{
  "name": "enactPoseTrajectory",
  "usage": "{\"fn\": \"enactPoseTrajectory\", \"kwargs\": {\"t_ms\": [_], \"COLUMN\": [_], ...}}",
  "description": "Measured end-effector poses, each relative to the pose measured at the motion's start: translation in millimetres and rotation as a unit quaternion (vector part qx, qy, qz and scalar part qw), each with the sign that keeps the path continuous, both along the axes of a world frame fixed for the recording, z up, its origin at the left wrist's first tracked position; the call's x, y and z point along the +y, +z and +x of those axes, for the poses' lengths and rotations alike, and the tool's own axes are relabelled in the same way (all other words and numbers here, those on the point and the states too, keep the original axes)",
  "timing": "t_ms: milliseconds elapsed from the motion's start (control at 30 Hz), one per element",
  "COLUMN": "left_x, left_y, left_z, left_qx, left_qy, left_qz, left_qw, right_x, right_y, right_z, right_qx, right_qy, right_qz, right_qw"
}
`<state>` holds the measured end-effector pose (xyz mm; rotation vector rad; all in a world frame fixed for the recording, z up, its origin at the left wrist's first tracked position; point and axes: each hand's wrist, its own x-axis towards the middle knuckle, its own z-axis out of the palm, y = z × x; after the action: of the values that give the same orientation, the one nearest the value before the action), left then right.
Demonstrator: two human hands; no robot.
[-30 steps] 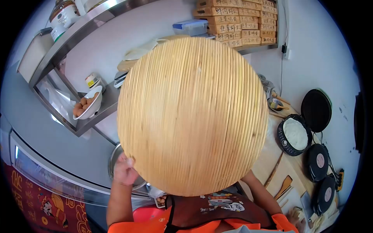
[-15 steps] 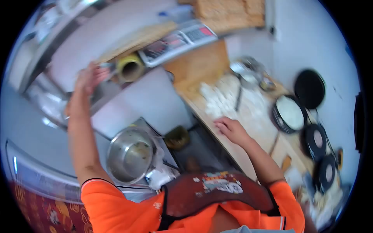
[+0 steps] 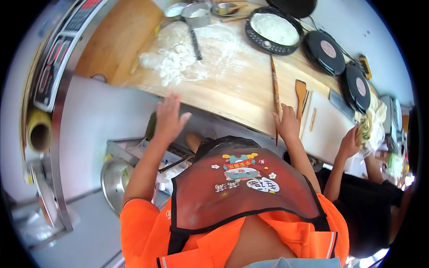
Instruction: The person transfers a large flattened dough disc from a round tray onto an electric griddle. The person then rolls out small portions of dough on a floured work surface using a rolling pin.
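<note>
My left hand (image 3: 170, 117) is open with fingers spread, beside the front edge of the wooden worktop (image 3: 223, 96), holding nothing. Resting near that edge, my right hand (image 3: 288, 121) has its fingers loosely apart and its thumb over or against a thin wooden rolling pin (image 3: 275, 85). The fingers lie to the right of the pin and do not wrap it. The pin's near end sticks out past the edge. Beyond my left hand lie small white dough pieces (image 3: 174, 64), a larger dough lump (image 3: 174, 33) and a dark, narrow bar-like tool (image 3: 195, 43).
An open electric pan (image 3: 267, 44) holds a round white dough sheet (image 3: 273, 27). Closed black pans (image 3: 324, 50) stand beside it. A wooden spatula (image 3: 300, 91) and white cutting board (image 3: 328, 125) lie rightward. A co-worker's hand (image 3: 350, 144) holds something greenish. A metal pot (image 3: 114, 181) stands lower left.
The view has swung toward the worktop. My left hand has come from the shelf by the yellow roll to the worktop edge. My right hand is now at the rolling pin.
</note>
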<state>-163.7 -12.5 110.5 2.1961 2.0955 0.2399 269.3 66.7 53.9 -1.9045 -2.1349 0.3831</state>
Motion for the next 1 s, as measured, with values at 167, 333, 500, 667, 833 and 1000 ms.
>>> {"fn": "enactPoseTrajectory", "kwargs": {"t_ms": [167,333,500,667,833,1000], "left_x": [75.0,180.8,300.3,432.7,534.6,573.6], "left_y": [-106.1,-144.4,-149.3,-99.6,-40.4,-4.3], "left_z": [39.9,39.7,54.9,81.5,114.5,170.6], "left_qx": [0.014,0.012,0.011,-0.067,-0.017,-0.076], "left_qy": [-0.198,-0.254,-0.231,-0.183,-0.191,-0.239], "left_qz": [-0.091,-0.017,0.018,0.094,0.170,0.045], "left_qw": [0.976,0.967,0.973,0.976,0.967,0.967], "right_x": [1.6,19.2,18.3,7.7,20.6,22.5], "right_y": [-40.1,-69.7,-47.2,-54.2,-43.8,-53.6], "right_z": [-14.4,-28.2,-40.5,-31.8,-18.9,-2.6], "right_qx": [-0.064,-0.098,-0.074,-0.054,-0.003,0.019], "right_qy": [-0.054,-0.141,-0.194,-0.221,-0.200,-0.146], "right_qz": [0.016,0.018,0.000,0.029,-0.005,0.067], "right_qw": [0.996,0.985,0.978,0.973,0.980,0.987]}}
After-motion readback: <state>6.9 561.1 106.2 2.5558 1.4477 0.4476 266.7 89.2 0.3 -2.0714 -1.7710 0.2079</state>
